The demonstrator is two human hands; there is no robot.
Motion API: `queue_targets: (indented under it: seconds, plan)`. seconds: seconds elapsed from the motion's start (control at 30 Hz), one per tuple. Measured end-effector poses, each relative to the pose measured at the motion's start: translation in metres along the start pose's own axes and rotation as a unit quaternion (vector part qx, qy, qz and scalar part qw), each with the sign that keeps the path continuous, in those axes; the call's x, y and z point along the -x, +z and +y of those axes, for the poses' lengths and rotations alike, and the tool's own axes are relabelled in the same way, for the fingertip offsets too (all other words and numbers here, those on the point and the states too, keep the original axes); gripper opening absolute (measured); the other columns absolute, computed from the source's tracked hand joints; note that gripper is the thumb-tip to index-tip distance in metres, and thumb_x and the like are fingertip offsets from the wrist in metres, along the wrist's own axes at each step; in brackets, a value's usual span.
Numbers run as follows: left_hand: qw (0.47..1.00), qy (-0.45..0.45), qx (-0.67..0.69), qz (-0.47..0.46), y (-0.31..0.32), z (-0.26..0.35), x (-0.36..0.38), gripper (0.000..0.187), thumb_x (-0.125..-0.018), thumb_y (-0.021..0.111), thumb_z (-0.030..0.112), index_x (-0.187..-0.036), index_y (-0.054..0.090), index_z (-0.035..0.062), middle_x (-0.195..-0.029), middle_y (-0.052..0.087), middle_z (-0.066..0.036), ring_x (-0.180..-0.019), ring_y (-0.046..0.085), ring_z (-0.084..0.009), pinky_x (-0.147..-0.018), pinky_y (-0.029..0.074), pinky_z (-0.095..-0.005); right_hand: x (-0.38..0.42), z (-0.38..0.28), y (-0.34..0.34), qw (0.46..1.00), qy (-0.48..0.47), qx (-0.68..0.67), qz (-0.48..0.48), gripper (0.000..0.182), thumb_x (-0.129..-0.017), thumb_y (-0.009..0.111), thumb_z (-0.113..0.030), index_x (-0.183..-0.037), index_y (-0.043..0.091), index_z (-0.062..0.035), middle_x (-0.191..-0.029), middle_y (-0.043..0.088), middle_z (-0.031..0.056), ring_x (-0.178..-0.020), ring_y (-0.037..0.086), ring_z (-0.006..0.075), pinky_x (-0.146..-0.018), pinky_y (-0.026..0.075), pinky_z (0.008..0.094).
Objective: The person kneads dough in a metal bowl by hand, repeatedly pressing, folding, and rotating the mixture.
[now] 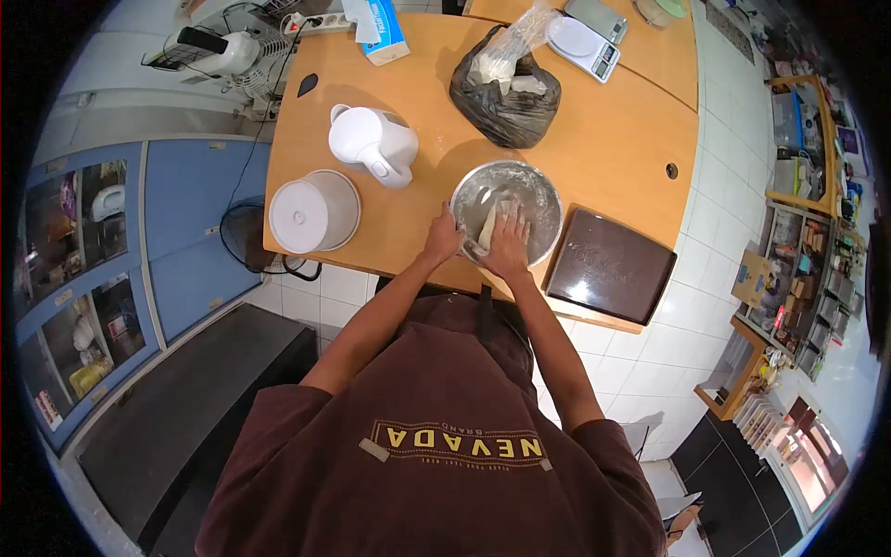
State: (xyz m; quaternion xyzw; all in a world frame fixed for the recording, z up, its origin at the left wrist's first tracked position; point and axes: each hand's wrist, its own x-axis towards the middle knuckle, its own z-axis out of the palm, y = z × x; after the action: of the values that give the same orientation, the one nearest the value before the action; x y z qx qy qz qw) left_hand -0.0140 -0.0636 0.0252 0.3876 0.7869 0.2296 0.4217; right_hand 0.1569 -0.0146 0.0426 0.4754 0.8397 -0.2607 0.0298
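Observation:
A metal mixing bowl [549,206] dusted with flour stands near the table's front edge. In it lies a pale lump of dough [486,228], partly covered by my right hand [508,243]. That hand reaches over the front rim, its floury fingers stretched out and spread against the dough. At the bowl's left side, my left hand [445,236] grips the rim; some of its fingers are hidden.
Right of the bowl lies a dark baking tray [613,265]. A white jug [373,144] and a lidded white tub [314,213] stand left. Behind are a black plastic bag [506,107], a kitchen scale [583,46] and a blue tissue box [382,37].

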Motion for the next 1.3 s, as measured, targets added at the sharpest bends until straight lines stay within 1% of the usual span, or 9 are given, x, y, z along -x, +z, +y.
queue_targets:
  seconds: [0.27,0.37,0.57,0.67,0.8,0.9,1.0,1.1,1.3]
  plan:
    - [0.987,-0.053,0.142,-0.05,-0.012,0.021,0.007,0.065,-0.086,0.06,-0.002,-0.143,0.03,-0.0084,-0.094,0.069,-0.03,-0.066,0.073,-0.0357,-0.052,0.062,-0.0413,-0.033,-0.006,0.002,0.988,0.117,0.023,-0.094,0.097,-0.09,0.057,-0.066,-0.159,0.024,-0.0058,-0.16,0.026,0.0248,-0.147,0.021,0.0511,-0.109,0.03,0.0715]
    - [0.986,-0.049,0.149,-0.05,-0.013,0.013,0.009,0.065,-0.086,0.06,-0.004,-0.143,0.028,-0.0082,-0.099,0.068,-0.031,-0.066,0.073,-0.036,-0.05,0.062,-0.0399,-0.035,-0.004,0.006,0.995,0.099,0.021,-0.011,0.083,-0.091,0.062,-0.056,-0.155,0.034,-0.0109,-0.151,0.038,0.0257,-0.14,0.032,0.0524,-0.106,0.032,0.073]
    - [0.994,-0.044,0.091,-0.039,-0.017,0.013,0.009,0.073,-0.087,0.061,-0.004,-0.147,0.02,-0.0115,-0.108,0.066,-0.032,-0.067,0.072,-0.0379,-0.052,0.064,-0.0402,-0.062,0.085,0.058,0.96,-0.026,-0.263,0.091,0.049,-0.092,0.069,-0.038,-0.133,0.059,-0.0133,-0.133,0.054,0.0244,-0.116,0.05,0.0403,-0.102,0.042,0.0509]
    - [0.994,-0.073,0.08,-0.033,-0.009,0.012,0.005,0.08,-0.086,0.062,-0.004,-0.15,0.016,-0.0129,-0.105,0.067,-0.031,-0.075,0.073,-0.0388,-0.055,0.065,-0.0409,-0.06,0.065,0.016,0.973,0.011,-0.231,-0.022,0.045,-0.088,0.073,-0.038,-0.121,0.065,-0.0087,-0.125,0.058,0.0276,-0.121,0.054,0.0459,-0.103,0.045,0.0496]
    - [0.994,-0.081,0.025,-0.063,-0.021,0.013,0.002,0.085,-0.083,0.066,0.0,-0.15,0.016,-0.0145,-0.102,0.068,-0.031,-0.087,0.073,-0.041,-0.062,0.064,-0.0436,-0.074,0.06,0.007,0.944,0.121,-0.24,-0.191,0.052,-0.08,0.079,-0.034,-0.117,0.061,-0.0022,-0.117,0.066,0.0266,-0.117,0.056,0.0443,-0.106,0.04,0.0498]
    - [0.997,-0.042,-0.058,-0.042,-0.011,-0.013,-0.002,0.086,-0.082,0.069,0.003,-0.149,0.018,-0.0146,-0.102,0.068,-0.032,-0.089,0.072,-0.0427,-0.066,0.064,-0.0449,-0.062,0.055,0.012,0.96,0.064,-0.237,-0.134,0.071,-0.074,0.082,-0.051,-0.117,0.06,-0.0005,-0.118,0.062,0.0283,-0.118,0.056,0.045,-0.101,0.046,0.0504]
    - [0.998,-0.045,-0.046,-0.027,-0.002,-0.021,-0.002,0.085,-0.082,0.07,0.003,-0.148,0.02,-0.0145,-0.101,0.068,-0.032,-0.085,0.072,-0.0436,-0.068,0.063,-0.045,-0.043,0.039,0.009,0.996,-0.017,-0.083,-0.019,0.073,-0.073,0.083,-0.044,-0.123,0.052,-0.0014,-0.118,0.062,0.0281,-0.119,0.055,0.0446,-0.101,0.046,0.0509]
    - [0.996,-0.066,0.027,-0.045,-0.007,-0.012,0.003,0.082,-0.082,0.069,0.001,-0.147,0.021,-0.0136,-0.099,0.068,-0.032,-0.081,0.072,-0.0436,-0.067,0.063,-0.0451,-0.037,0.036,0.005,0.988,-0.039,-0.147,-0.01,0.061,-0.073,0.083,-0.025,-0.118,0.048,-0.0044,-0.109,0.064,0.0229,-0.106,0.064,0.0452,-0.087,0.05,0.0502]
    - [0.995,-0.065,0.041,-0.071,-0.028,0.018,0.013,0.081,-0.082,0.069,0.0,-0.147,0.023,-0.0114,-0.096,0.068,-0.033,-0.079,0.072,-0.044,-0.069,0.062,-0.0462,-0.025,0.019,-0.034,0.949,0.023,-0.308,-0.062,0.063,-0.074,0.081,-0.012,-0.124,0.046,-0.003,-0.114,0.061,0.0243,-0.113,0.058,0.0439,-0.097,0.045,0.0493]
